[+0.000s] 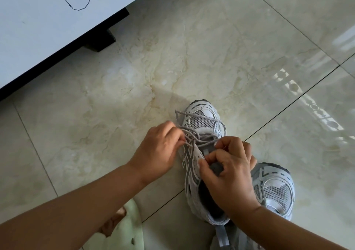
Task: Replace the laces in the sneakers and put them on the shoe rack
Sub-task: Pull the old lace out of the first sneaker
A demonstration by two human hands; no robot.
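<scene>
Lace on the floor-standing sneaker is pinched by left hand fingers, tongue area is gripped by right hand, so slack should be drawn evenly through eyelets.

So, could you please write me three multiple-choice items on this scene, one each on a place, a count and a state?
1. Where does the second sneaker stand?
A. On the white furniture
B. On the floor, right of the sneaker being laced
C. On a rack

2. How many sneakers are in view?
A. One
B. Two
C. Four

3. What is the left hand doing?
A. Pinching the grey lace
B. Lying flat on the floor
C. Holding scissors

Answers:
1 B: it sits on the tiled floor, partly behind the right hand.
2 B: only the laced sneaker and its pair show.
3 A: its fingers curl round the lace over the eyelets.
</scene>
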